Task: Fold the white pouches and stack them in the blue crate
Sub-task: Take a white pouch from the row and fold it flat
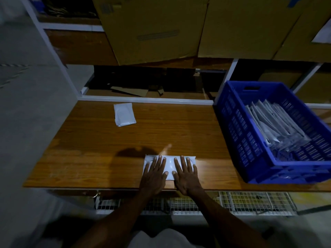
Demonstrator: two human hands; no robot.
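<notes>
We have both hands flat on a white pouch [169, 164] at the near edge of the worktop [107, 149], the left hand [154, 174] and right hand [186, 174] side by side with fingers straight, grasping nothing, only pressing; we judge this is to flatten it or set a crease before it goes in. The crate [250, 140] stands to our right, tilted, already holding a row of pouches [274, 126] on edge. A second pouch [124, 114] lies well apart at the far left. Cardboard boxes [161, 29] hang over the shelf [146, 100] behind; nothing lies between us and the crate.
</notes>
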